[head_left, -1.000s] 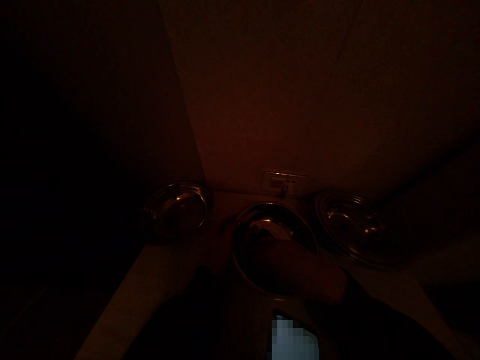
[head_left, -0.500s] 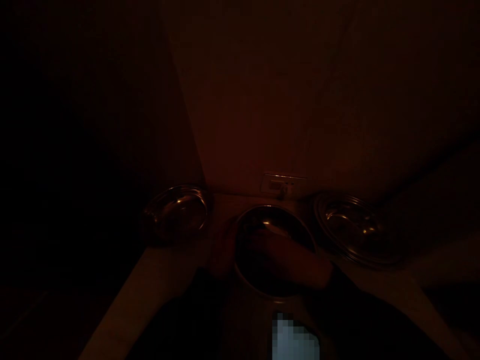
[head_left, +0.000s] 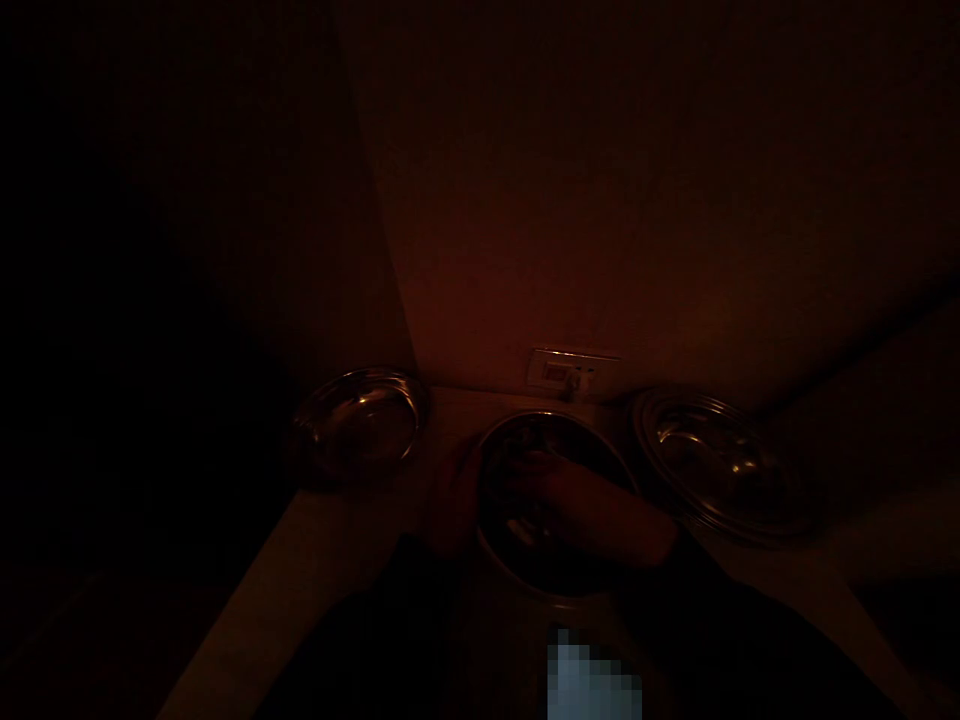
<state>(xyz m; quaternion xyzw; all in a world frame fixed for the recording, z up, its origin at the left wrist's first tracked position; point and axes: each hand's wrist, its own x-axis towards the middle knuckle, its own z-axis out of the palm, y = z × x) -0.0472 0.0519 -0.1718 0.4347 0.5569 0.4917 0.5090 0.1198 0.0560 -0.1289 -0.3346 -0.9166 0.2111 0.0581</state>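
Observation:
The light is very dim. In the middle of the head view stands a round, shiny bowl (head_left: 544, 574) with a thin bright rim. My left hand (head_left: 454, 500) rests against the outer left side of this bowl, its fingers near the rim and mostly lost in the dark. Reaching in over the right side, my right hand (head_left: 551, 482) is down inside the bowl. Dark shapes with small glints lie under and around its fingers, too dim to name. Whether the right hand grips anything is hidden.
A shiny metal bowl (head_left: 360, 425) stands at the left of the pale tabletop (head_left: 247, 610); stacked metal bowls or basins (head_left: 712, 460) stand at the right. Behind is a wall with an outlet plate (head_left: 574, 370) and a plug. A pixelated bright patch (head_left: 596, 685) shows below.
My right hand has shifted slightly inside the bowl, and a glint now shows below its fingers. A pale streak above the hand is gone. My left hand stays at the bowl's side.

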